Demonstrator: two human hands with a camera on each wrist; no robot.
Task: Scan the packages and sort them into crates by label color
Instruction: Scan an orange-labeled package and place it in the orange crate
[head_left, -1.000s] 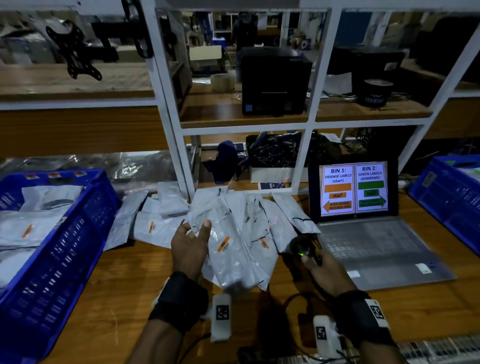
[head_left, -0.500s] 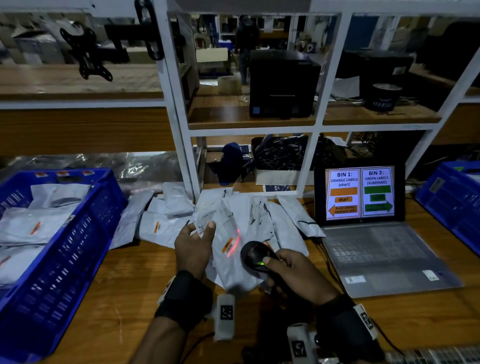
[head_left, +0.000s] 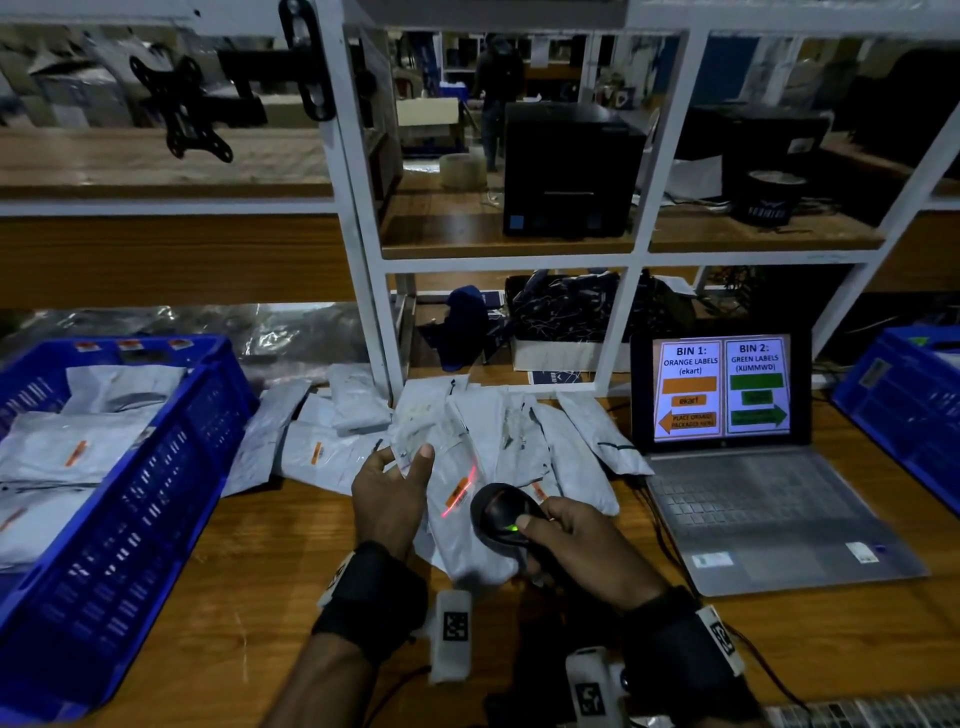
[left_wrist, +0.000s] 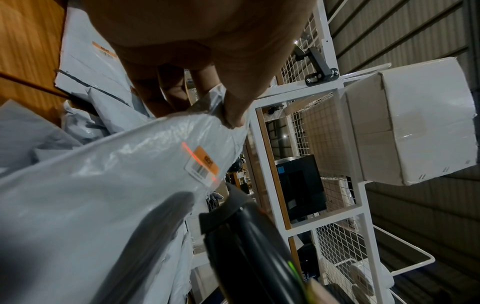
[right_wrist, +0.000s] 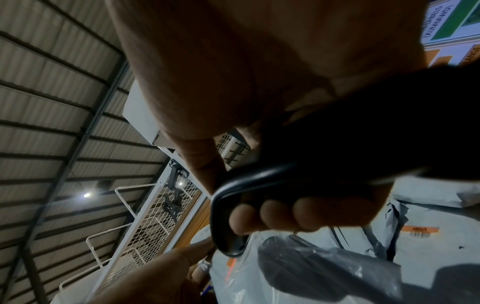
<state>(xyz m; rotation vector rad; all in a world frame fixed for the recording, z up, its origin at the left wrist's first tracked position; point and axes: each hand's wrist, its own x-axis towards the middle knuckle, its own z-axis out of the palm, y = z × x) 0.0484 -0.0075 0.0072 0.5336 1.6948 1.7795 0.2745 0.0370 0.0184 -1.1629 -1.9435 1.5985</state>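
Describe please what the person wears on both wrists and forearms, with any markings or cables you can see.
The left hand and right hand are bare, with no gloves or sleeves. Each wrist carries a wide black wristband. A white camera module with a black-and-white square marker is fixed to each band; the right band also bears a marker tag on its outer side. Thin dark cables run from the wrist gear.

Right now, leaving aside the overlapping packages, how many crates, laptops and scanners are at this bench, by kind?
blue crates: 2, left and right
laptop: 1
scanner: 1, gripped in the right hand
Total: 4
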